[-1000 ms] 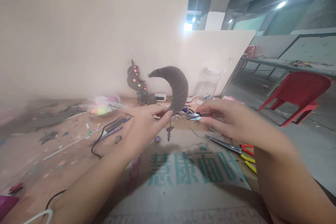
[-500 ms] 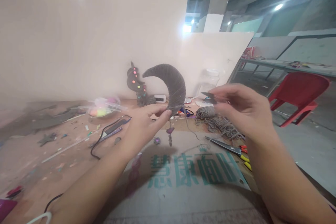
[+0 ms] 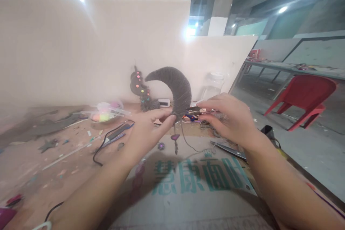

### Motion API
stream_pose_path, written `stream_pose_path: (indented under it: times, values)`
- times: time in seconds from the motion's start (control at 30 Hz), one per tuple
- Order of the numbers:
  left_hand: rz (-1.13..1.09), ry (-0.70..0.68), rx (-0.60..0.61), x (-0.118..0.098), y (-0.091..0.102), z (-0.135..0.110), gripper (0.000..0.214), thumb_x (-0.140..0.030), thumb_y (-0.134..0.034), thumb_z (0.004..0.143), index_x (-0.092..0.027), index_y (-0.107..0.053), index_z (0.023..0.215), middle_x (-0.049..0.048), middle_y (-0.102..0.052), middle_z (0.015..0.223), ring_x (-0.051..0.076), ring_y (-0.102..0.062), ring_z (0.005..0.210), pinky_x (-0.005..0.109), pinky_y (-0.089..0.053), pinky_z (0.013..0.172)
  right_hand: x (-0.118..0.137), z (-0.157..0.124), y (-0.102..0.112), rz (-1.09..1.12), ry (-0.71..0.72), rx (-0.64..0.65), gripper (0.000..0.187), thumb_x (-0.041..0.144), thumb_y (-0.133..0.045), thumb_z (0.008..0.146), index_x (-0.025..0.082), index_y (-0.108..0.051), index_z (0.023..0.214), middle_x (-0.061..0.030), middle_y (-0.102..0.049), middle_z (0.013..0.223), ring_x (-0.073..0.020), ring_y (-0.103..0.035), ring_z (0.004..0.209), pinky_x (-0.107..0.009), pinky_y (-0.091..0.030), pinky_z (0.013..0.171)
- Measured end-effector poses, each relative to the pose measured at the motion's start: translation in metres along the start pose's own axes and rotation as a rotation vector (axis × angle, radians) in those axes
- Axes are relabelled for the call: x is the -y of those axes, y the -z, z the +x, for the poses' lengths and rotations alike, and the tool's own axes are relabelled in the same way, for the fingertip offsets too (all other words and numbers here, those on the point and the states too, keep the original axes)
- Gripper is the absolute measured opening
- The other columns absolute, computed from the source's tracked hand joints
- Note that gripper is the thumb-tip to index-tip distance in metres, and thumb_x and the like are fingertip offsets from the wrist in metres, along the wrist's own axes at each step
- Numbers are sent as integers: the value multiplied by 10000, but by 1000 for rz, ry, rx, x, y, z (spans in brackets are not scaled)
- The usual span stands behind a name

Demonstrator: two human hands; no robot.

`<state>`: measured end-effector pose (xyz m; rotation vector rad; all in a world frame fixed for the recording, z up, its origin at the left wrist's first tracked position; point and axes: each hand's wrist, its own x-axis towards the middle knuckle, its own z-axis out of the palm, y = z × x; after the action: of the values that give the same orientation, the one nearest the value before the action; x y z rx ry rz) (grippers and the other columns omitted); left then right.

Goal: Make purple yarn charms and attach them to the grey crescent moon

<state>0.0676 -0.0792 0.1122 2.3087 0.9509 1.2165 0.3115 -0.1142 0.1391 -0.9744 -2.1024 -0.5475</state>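
Note:
A dark grey crescent moon wrapped in yarn (image 3: 180, 88) stands upright, pinched at its lower end by my left hand (image 3: 151, 127). From its bottom hangs a short string with a purple heart charm (image 3: 175, 137) and a small grey piece under it. A loose grey strand also trails down to the board. My right hand (image 3: 229, 116) is closed on a small dark pointed piece (image 3: 194, 110), held by the crescent's lower right edge; whether they touch I cannot tell. Its full shape is partly hidden by my fingers.
Scissors (image 3: 229, 150) lie on the lettered board (image 3: 199, 201), near a small purple flower (image 3: 161, 146). A decorated dark figure (image 3: 138, 86) and a clear jar (image 3: 214, 84) stand at the back. Left are a grey star (image 3: 48, 145) and scraps. A red chair (image 3: 304, 97) stands right.
My right hand has moved left with the dark pointed piece, from well right of the crescent to its lower right edge. My left hand still holds the crescent in nearly the same place.

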Motion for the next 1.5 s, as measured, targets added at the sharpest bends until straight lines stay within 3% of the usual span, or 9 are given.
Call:
stream_pose_path:
  times: [0.37, 0.63, 0.93, 1.07, 1.23, 1.5]
  values:
    - [-3, 9, 52, -5, -1, -2, 231, -348, -559, 938, -228, -728, 835, -24, -753, 839, 161, -650, 760, 243, -465, 636, 2, -2, -9, 24, 72, 14, 158, 290, -629, 930, 228, -676, 1067, -53, -759, 965, -195, -672, 807, -323, -490, 695]
    - [28, -18, 90, -7, 4, -2, 272, -339, -549, 955, -190, -675, 765, -35, -670, 728, 121, -574, 690, 238, -393, 631, 0, -5, -12, 167, 28, 28, 188, 259, -657, 915, 209, -668, 1096, -68, -747, 1000, -187, -685, 873, -307, -517, 744]
    - [-45, -11, 150, -7, 6, -1, 239, -350, -552, 962, -206, -681, 822, -51, -679, 778, 113, -576, 741, 231, -389, 678, -1, -6, -12, 273, 15, 16, 201, 250, -682, 902, 215, -663, 1099, -56, -734, 969, -169, -677, 862, -289, -519, 752]
    - [-70, 5, 163, -6, 3, -2, 245, -373, -547, 964, -217, -702, 856, -42, -695, 824, 120, -592, 782, 230, -391, 658, 0, -6, -12, 222, 52, 23, 200, 258, -674, 906, 206, -659, 1098, -68, -736, 964, -182, -673, 853, -304, -514, 737]
    - [-59, -14, 144, -7, 0, -4, 245, -332, -567, 951, -198, -659, 768, -48, -666, 771, 109, -573, 751, 219, -386, 645, 2, -5, -14, 205, 60, 48, 221, 284, -656, 918, 179, -654, 1112, -104, -742, 1002, -215, -689, 906, -345, -514, 779]
    - [-58, -20, 145, -7, 1, -1, 229, -349, -555, 954, -216, -704, 841, -38, -719, 852, 130, -607, 799, 233, -416, 702, 6, -3, -19, 235, 59, 14, 125, 256, -628, 934, 199, -678, 1033, -59, -746, 864, -189, -676, 791, -323, -491, 692]
